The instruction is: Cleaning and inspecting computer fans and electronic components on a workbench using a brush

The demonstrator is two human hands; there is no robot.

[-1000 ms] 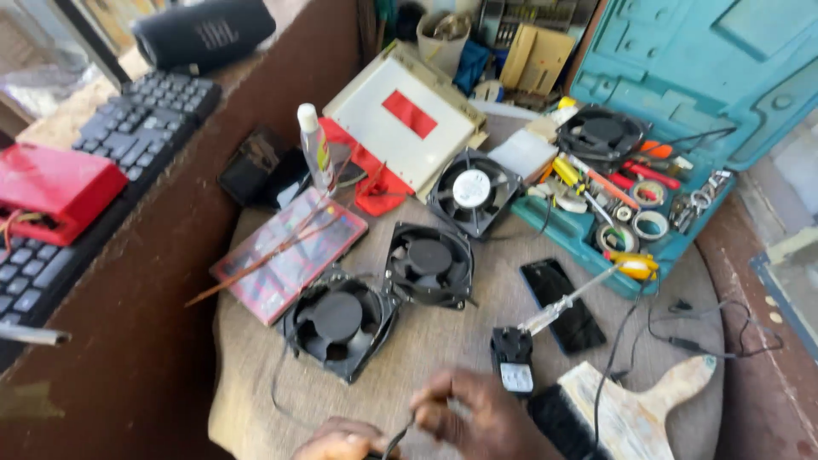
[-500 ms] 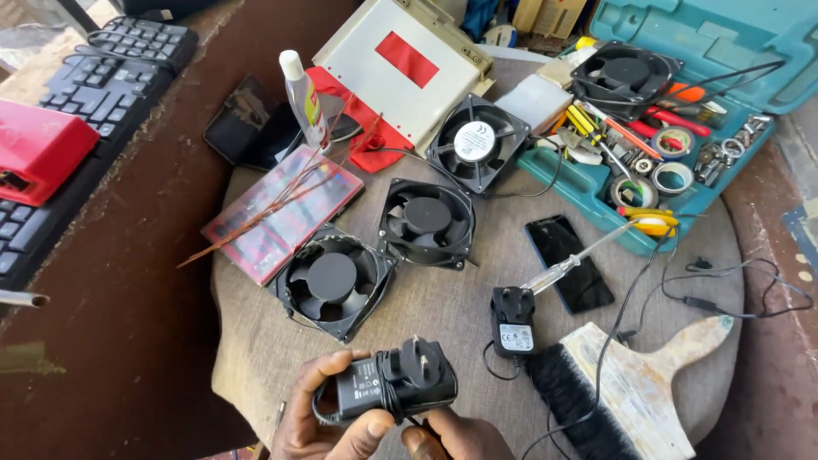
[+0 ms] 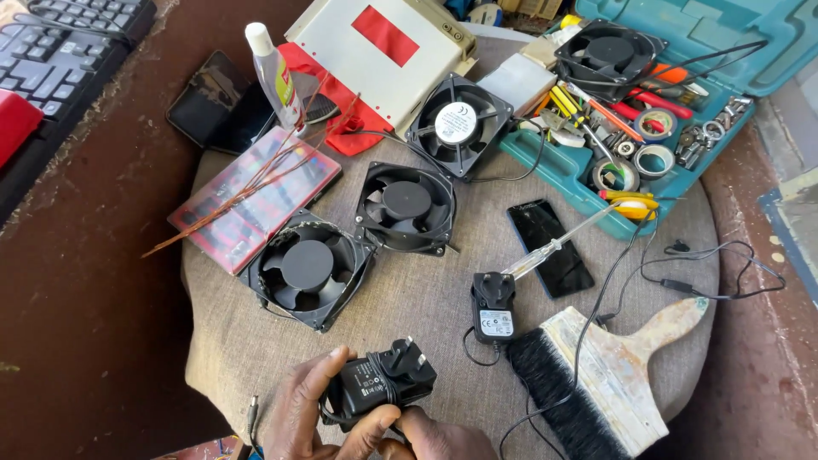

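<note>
On cloth: four fans (image 3: 308, 270), perhaps.

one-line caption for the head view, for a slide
Both hands hold a black plug adapter beside three fans.

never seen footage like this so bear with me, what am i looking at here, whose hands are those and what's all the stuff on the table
The camera sits on a person's head and looks down, so the hands at the bottom are their own. The left hand and right hand together hold a black plug adapter with its cord wrapped around it. On the cloth-covered table lie three black cooling fans, a second adapter, a dark phone, a wide paintbrush and an open teal toolbox.
</note>
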